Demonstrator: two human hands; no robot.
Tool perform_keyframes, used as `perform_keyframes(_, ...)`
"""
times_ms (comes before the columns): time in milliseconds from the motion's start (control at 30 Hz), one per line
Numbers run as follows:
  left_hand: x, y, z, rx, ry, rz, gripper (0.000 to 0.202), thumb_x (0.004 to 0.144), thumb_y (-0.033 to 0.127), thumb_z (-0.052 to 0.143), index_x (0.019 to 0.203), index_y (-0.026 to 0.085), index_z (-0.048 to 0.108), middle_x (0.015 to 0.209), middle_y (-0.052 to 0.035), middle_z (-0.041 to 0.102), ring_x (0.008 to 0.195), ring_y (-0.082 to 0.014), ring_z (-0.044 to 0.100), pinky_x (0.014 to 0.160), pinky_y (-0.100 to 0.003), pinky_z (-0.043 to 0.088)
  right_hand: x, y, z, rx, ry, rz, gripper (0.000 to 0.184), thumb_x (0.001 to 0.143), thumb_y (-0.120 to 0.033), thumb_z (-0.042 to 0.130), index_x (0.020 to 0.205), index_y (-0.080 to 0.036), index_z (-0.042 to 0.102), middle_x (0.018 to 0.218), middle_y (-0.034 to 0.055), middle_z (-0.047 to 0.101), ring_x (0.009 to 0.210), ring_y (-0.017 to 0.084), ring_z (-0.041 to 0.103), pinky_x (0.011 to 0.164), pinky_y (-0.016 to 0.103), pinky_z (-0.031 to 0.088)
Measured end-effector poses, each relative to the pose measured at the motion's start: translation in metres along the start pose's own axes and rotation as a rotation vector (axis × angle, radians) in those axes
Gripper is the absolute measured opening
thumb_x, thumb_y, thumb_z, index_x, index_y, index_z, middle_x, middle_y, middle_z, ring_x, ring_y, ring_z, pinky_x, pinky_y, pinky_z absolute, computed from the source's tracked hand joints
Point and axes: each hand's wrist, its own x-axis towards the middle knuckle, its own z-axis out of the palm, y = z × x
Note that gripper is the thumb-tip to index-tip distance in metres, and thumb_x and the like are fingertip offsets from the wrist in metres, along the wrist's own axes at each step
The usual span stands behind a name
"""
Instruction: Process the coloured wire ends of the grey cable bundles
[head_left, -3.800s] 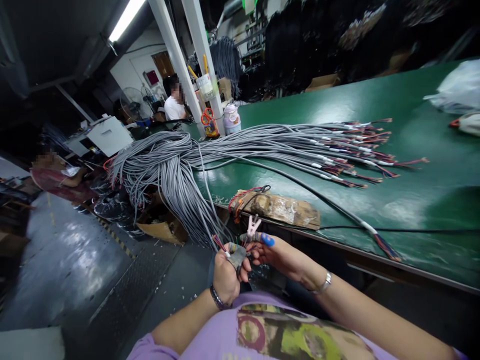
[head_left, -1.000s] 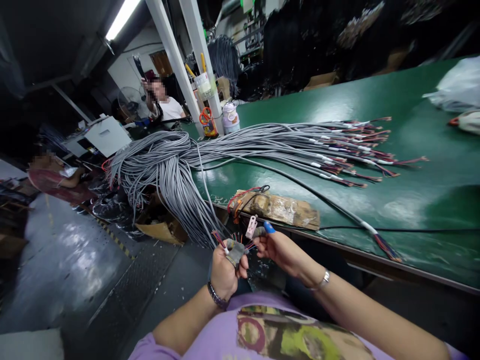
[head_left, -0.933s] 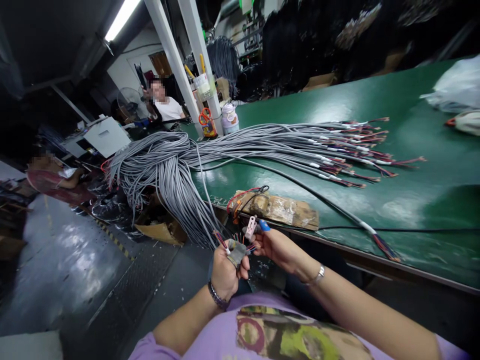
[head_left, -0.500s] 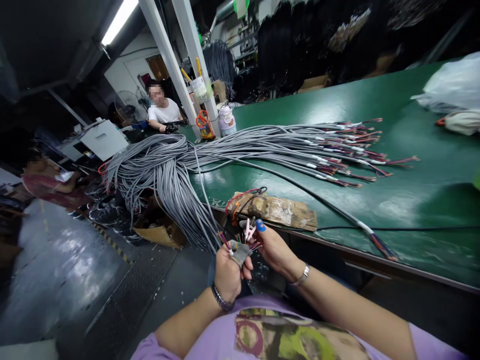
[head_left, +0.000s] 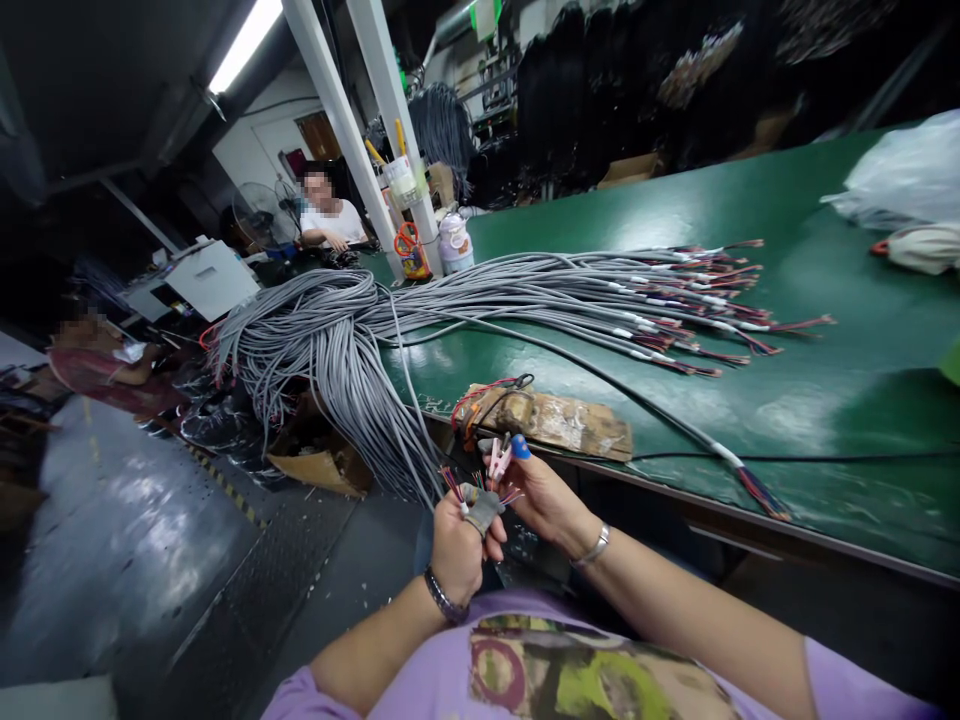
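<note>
"Green workbench: which step?"

"Wire-end work, apparently — left hand gripping coloured wires off the near edge, right hand half-curled at a pink clip, hold unclear. Next move likely calls for a steady left grip."

"Changed?"

"Wire tips, earlier covered, show; past grey cables, a co-worker has lowered an arm."

A clear plastic bag lies toward the right end of the green table. A lilac bottle stands beside two pale posts, close to what look like orange-handled scissors, small and dim at that range. Beyond, a person in a white shirt is near a fan, and a lit tube lamp hangs from the ceiling.
</note>
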Motion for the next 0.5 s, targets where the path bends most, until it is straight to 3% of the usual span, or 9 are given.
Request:
perform_keyframes(167,-0.003,-0.006,-0.008,0.036,-0.011,0.03,0.033,0.069,0.043,0.067,0.062,0.017,0.048,0.043,0.0036,0.055,0.026,-0.0042,0.04,0.028,-0.014,0.023,-0.008,-0.005,-0.009,-0.044,-0.101,0.094,0.046,0.067,-0.064,0.065,0.076,-0.018,0.063,0.068,0.0008,0.061,0.058,0.011,0.052,0.056,0.024,0.044)
perform_keyframes(300,-0.004,-0.013,-0.016,0.092,-0.043,0.063,0.035,0.071,0.047,0.066,0.065,0.016,0.05,0.046,0.0032,0.057,0.028,-0.0045,0.042,0.029,-0.015,0.024,-0.018,-0.016,-0.016,-0.3,-0.18,0.242,0.046,0.066,-0.06,0.069,0.078,-0.016,0.063,0.071,0.0019,0.062,0.059,0.011,0.053,0.057,0.025,0.043)
perform_keyframes(433,-0.003,-0.018,-0.02,0.197,-0.137,0.051,0.036,0.073,0.049,0.064,0.067,0.016,0.05,0.048,0.002,0.059,0.031,-0.0059,0.046,0.032,-0.016,0.027,-0.026,-0.025,-0.012,-0.616,-0.276,0.138,0.036,0.064,-0.045,0.077,0.069,-0.014,0.059,0.063,-0.0019,0.058,0.057,0.008,0.048,0.058,0.023,0.039)
perform_keyframes(500,-0.003,-0.017,-0.021,0.268,-0.235,-0.001,0.034,0.073,0.047,0.065,0.069,0.016,0.052,0.049,0.0007,0.061,0.032,-0.0071,0.048,0.032,-0.016,0.028,-0.03,-0.027,-0.008,-0.755,-0.34,0.075,0.036,0.066,-0.046,0.075,0.068,-0.014,0.059,0.061,-0.0025,0.057,0.056,0.009,0.047,0.057,0.023,0.038)
